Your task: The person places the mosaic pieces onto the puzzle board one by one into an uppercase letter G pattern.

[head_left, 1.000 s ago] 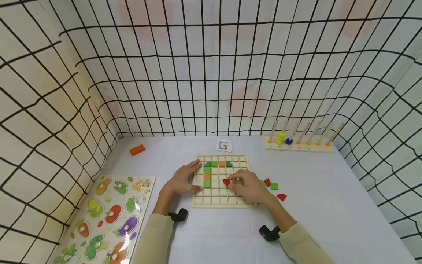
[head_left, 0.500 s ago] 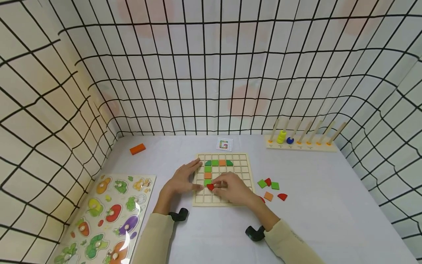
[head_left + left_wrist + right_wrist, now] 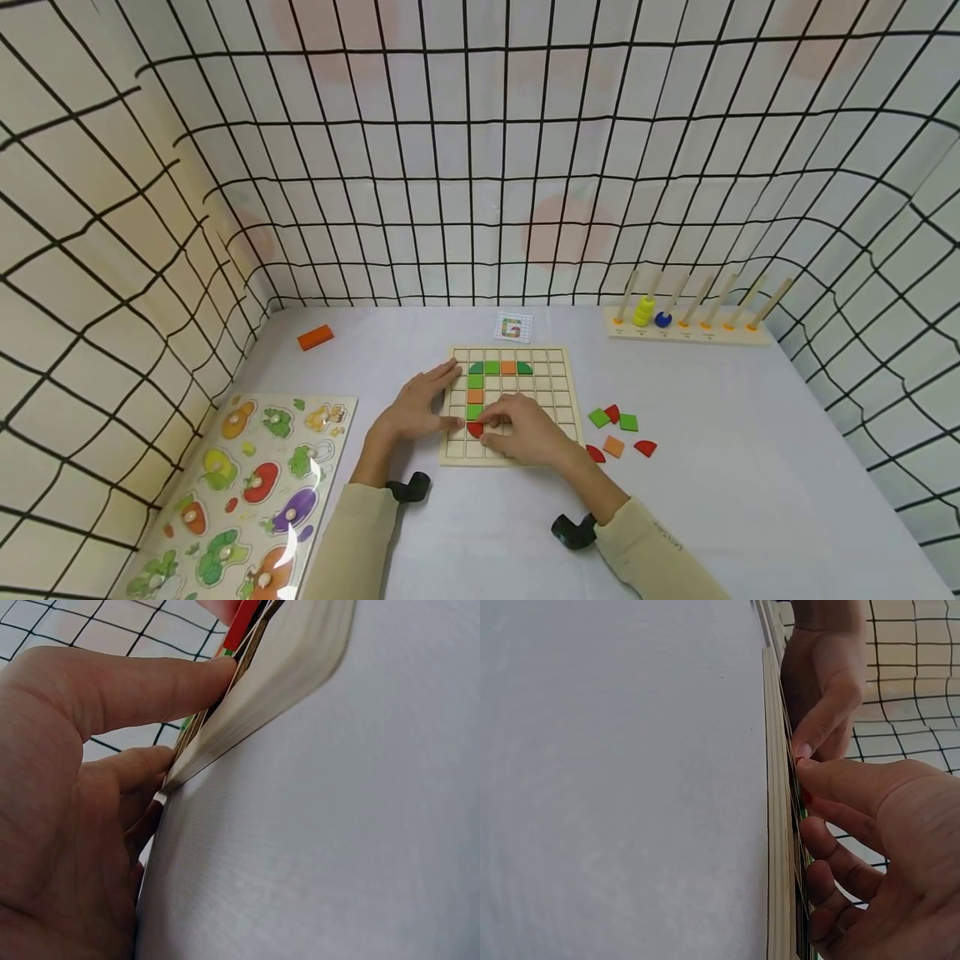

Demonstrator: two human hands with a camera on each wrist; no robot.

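A square wooden grid board [image 3: 561,398] lies on the white table. Green and orange tiles fill part of it: a top row with a dark green quarter-circle at each end, and a column down the left ending in a green square [image 3: 475,412]. Just below that square sits a red quarter-circle tile [image 3: 475,430], pinched between thumb and forefinger of my right hand [image 3: 527,429]. My left hand [image 3: 415,408] rests on the board's left edge with fingers spread; its thumb [image 3: 165,688] lies on the rim in the left wrist view.
Loose red, green and orange tiles, such as an orange square [image 3: 613,447], lie right of the board. Behind it is a pattern card [image 3: 513,327]. A peg abacus [image 3: 686,329], an orange block [image 3: 315,337] and a vegetable puzzle [image 3: 247,500] stand around, with black netting beyond.
My right hand has carried the red quarter-circle tile left and down across the board to the cell below the lowest green square. The left hand stays on the board's edge.
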